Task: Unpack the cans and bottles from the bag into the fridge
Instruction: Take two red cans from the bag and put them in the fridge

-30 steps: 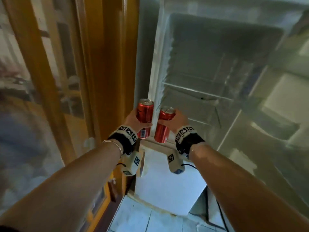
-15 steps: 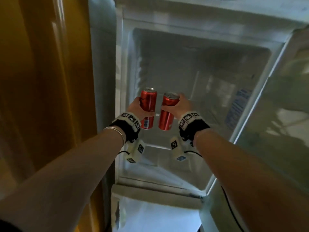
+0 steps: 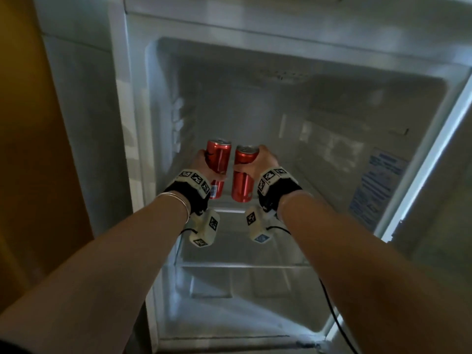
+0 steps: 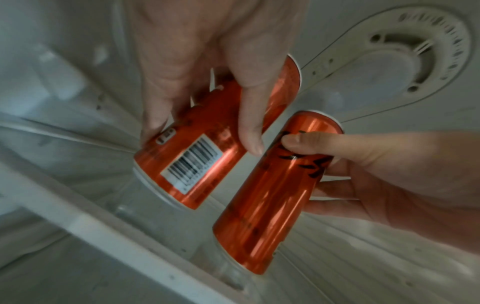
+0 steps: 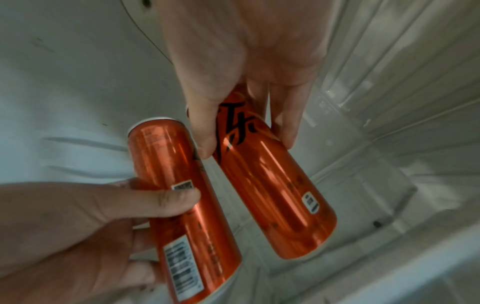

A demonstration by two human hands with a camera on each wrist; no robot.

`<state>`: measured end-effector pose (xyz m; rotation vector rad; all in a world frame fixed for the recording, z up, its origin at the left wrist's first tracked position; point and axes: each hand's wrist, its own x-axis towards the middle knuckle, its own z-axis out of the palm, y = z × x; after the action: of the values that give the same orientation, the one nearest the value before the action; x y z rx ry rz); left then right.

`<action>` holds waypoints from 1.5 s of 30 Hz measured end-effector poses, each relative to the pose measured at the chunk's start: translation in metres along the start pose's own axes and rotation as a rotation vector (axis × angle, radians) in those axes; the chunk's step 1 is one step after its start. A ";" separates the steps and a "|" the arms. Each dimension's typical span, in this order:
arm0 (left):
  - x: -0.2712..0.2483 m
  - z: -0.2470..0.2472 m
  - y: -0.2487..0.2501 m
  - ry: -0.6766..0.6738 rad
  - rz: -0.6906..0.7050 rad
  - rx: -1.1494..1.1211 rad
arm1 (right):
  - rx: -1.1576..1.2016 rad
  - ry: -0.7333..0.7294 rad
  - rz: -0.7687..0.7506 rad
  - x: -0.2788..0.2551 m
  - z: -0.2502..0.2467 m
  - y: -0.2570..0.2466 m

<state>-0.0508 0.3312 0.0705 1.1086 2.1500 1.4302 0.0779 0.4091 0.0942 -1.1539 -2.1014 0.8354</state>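
Observation:
Two slim red cans are held side by side inside the open white fridge (image 3: 132, 123). My left hand (image 3: 201, 162) grips the left can (image 3: 218, 159), the one with a barcode label (image 4: 192, 164), thumb and fingers round its body. The right can (image 3: 242, 180), with black lettering (image 5: 233, 131), is gripped near its top by my right hand (image 3: 265, 159). Both cans stand nearly upright, a small gap between them, low over the glass shelf (image 3: 229, 212). I cannot tell whether their bases touch it. The bag is out of view.
The fridge door (image 3: 439, 200) stands open on the right, and a blue sticker (image 3: 378, 185) is on the right inner wall. A round lamp housing (image 4: 389, 67) sits on the ceiling. Below are a lower shelf and drawer (image 3: 242, 290). A yellow-brown panel (image 3: 25, 149) flanks the left.
Both hands have carried the cans from in front of the fridge into its upper compartment and deeper over the glass shelf. The grips are unchanged.

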 end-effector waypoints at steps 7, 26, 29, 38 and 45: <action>0.048 0.009 -0.010 0.002 -0.028 0.065 | -0.017 -0.051 -0.049 0.055 0.015 0.002; 0.111 0.011 0.014 0.307 0.145 0.515 | -0.053 -0.147 -0.090 0.130 0.034 0.006; 0.112 0.009 0.021 0.325 0.175 0.546 | -0.061 -0.162 -0.083 0.139 0.038 0.004; 0.138 0.005 0.018 0.317 0.201 0.577 | -0.085 -0.216 -0.068 0.168 0.052 -0.003; 0.148 0.003 0.013 0.318 0.235 0.570 | -0.113 -0.255 -0.119 0.183 0.066 -0.008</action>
<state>-0.1388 0.4473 0.1014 1.4430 2.8486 1.1681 -0.0571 0.5490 0.0949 -1.0103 -2.4269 0.8547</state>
